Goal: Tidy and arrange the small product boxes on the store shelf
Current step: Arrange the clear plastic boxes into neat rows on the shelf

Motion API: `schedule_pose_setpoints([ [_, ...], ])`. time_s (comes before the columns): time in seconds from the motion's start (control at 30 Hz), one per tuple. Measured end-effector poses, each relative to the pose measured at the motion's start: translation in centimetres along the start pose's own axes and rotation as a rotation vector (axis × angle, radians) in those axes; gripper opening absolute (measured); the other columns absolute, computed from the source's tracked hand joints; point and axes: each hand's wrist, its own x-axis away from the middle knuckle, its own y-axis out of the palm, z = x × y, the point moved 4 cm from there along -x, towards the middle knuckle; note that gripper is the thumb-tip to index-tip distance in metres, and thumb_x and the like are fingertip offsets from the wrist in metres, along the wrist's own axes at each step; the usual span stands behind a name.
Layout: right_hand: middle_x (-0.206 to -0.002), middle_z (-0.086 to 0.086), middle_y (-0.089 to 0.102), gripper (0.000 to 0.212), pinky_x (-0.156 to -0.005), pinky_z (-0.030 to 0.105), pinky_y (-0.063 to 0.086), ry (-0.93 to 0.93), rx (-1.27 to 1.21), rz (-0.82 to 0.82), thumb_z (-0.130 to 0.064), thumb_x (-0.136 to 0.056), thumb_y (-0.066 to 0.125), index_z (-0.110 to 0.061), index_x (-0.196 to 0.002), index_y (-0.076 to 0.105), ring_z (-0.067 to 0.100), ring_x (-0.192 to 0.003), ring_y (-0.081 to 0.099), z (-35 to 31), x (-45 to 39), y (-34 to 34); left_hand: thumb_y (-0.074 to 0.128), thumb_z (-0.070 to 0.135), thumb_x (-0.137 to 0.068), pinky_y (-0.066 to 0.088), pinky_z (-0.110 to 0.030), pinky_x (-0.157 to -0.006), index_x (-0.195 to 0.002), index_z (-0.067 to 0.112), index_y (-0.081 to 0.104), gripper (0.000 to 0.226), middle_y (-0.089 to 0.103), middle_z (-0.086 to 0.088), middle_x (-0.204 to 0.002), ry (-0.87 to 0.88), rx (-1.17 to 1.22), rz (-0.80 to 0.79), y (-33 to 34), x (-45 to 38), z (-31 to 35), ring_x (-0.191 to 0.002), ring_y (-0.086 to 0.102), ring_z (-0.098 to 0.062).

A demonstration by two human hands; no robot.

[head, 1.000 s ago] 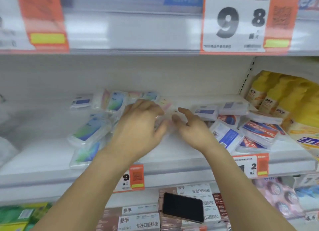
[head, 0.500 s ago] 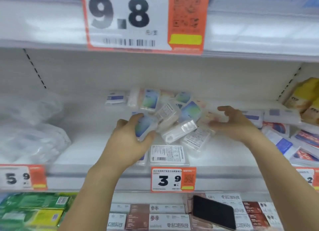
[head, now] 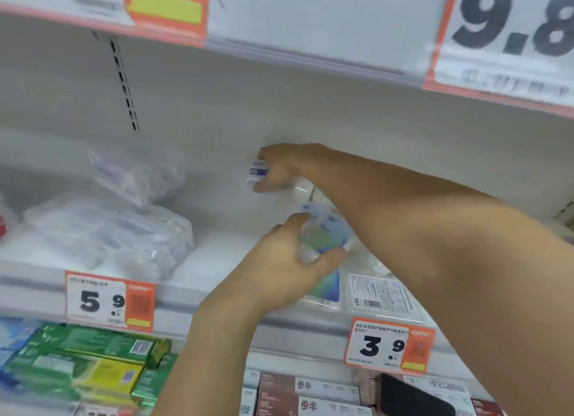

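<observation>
My left hand [head: 281, 268] grips a small clear plastic product box with a blue-green label [head: 323, 232], held just above the white shelf [head: 217, 254]. My right hand [head: 284, 167] reaches across to the back of the shelf, its fingers curled round a small white box with a blue stripe [head: 258, 171]. Under my left hand a further blue-labelled box [head: 326, 288] lies flat at the shelf's front. Beside it lies a clear box, barcode side up [head: 383, 296]. My right forearm hides the other boxes.
Clear plastic bags of goods [head: 124, 226] fill the left of the same shelf. Price tags 5.9 [head: 108, 302] and 3.9 [head: 389, 347] hang on the shelf edge. Green and yellow boxes [head: 84, 363] and brown boxes [head: 307, 394] sit on the shelf below, with a dark phone [head: 413, 397].
The view has swung left. My right hand has crossed over to the back of the shelf and closed on a white box. My left hand keeps its box, now nearer the shelf front.
</observation>
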Motion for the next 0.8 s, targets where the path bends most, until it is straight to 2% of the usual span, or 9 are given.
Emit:
schedule_pose_setpoints([
  [0.1,-0.105,0.004,0.064,0.047,-0.087,0.039,0.053,0.022,0.131,-0.025,-0.054,-0.08,0.066,-0.015,-0.106,0.06,0.028,-0.09,0.06,0.1,-1.7,1.0,0.054,0.05,-0.091,0.051,-0.029,-0.082,-0.133,0.029,0.044,0.048,0.061,0.012,-0.094,-0.061,0.0,0.103,-1.9,-0.8,-1.0,-0.088,0.065,-0.014],
  [0.23,-0.109,0.012,0.067,0.028,-0.077,0.033,0.048,-0.12,0.11,0.02,-0.037,-0.093,0.057,-0.01,-0.097,0.061,0.03,-0.088,0.06,0.6,-0.4,0.4,0.053,0.039,-0.093,0.045,-0.024,-0.067,-0.122,0.02,0.056,0.035,0.062,0.01,-0.087,-0.133,0.004,0.368,-3.8,-1.3,-2.1,-0.078,0.061,-0.012],
  [0.33,-0.117,0.005,0.068,0.028,-0.083,0.027,0.044,-0.236,-0.104,0.1,-0.023,-0.1,0.052,-0.008,-0.118,0.068,0.023,-0.104,0.062,0.8,3.4,-2.0,0.056,0.024,-0.092,0.038,-0.024,-0.075,-0.123,0.016,0.055,0.032,0.06,-0.001,-0.109,-0.108,0.029,0.57,-5.2,-1.6,-2.3,-0.098,0.058,-0.022],
  [0.43,-0.113,-0.002,0.07,0.026,-0.088,0.023,0.049,-0.293,-0.394,0.145,-0.015,-0.1,0.053,-0.012,-0.121,0.068,0.015,-0.101,0.066,1.3,8.5,-3.9,0.066,0.018,-0.085,0.04,-0.032,-0.093,-0.137,0.016,0.042,0.058,0.044,-0.009,-0.134,0.007,0.073,0.689,-6.2,-1.3,-1.6,-0.124,0.045,-0.029],
  [0.5,-0.111,-0.005,0.072,0.025,-0.088,0.021,0.051,-0.326,-0.589,0.079,-0.019,-0.1,0.056,-0.017,-0.121,0.067,0.014,-0.101,0.068,1.6,11.8,-4.0,0.072,0.024,-0.083,0.042,-0.027,-0.095,-0.14,0.017,0.04,0.066,0.046,-0.006,-0.134,0.072,0.023,0.673,-6.4,-1.3,-1.2,-0.124,0.046,-0.025],
  [0.53,-0.113,-0.005,0.073,0.024,-0.089,0.022,0.052,-0.317,-0.684,0.056,-0.023,-0.099,0.059,-0.018,-0.121,0.067,0.016,-0.104,0.069,1.9,13.1,-4.0,0.071,0.025,-0.084,0.044,-0.016,-0.084,-0.132,0.018,0.048,0.054,0.055,-0.002,-0.123,0.09,0.014,0.641,-6.3,-1.4,-1.1,-0.114,0.054,-0.022],
  [0.63,-0.12,-0.007,0.069,0.028,-0.076,0.012,0.047,-0.124,-0.661,0.158,-0.038,-0.095,0.062,-0.022,-0.118,0.067,0.013,-0.108,0.065,4.1,15.9,-5.0,0.069,0.029,-0.086,0.038,-0.004,-0.052,-0.095,0.018,0.059,0.017,0.06,0.013,-0.079,0.054,0.02,0.616,-5.8,-1.6,-1.2,-0.071,0.06,-0.009],
  [0.7,-0.137,-0.009,0.056,0.05,-0.083,0.02,0.039,0.089,-0.327,0.178,-0.056,-0.089,0.061,-0.029,-0.132,0.055,0.013,-0.113,0.057,7.2,17.4,-5.0,0.067,0.033,-0.087,0.041,-0.007,-0.054,-0.089,0.015,0.058,0.02,0.061,0.013,-0.075,0.016,0.106,0.649,-5.6,-1.5,-1.5,-0.068,0.06,-0.007],
  [0.8,-0.152,-0.012,0.04,0.09,-0.095,0.028,0.037,0.32,-0.231,-0.081,-0.071,-0.072,0.07,-0.039,-0.148,0.034,0.015,-0.13,0.048,10.0,19.7,-2.0,0.06,0.043,-0.089,0.057,-0.037,-0.073,-0.095,0.016,0.063,0.027,0.07,0.006,-0.084,-0.043,0.319,0.623,-5.3,-1.5,-1.4,-0.081,0.068,-0.016],
])
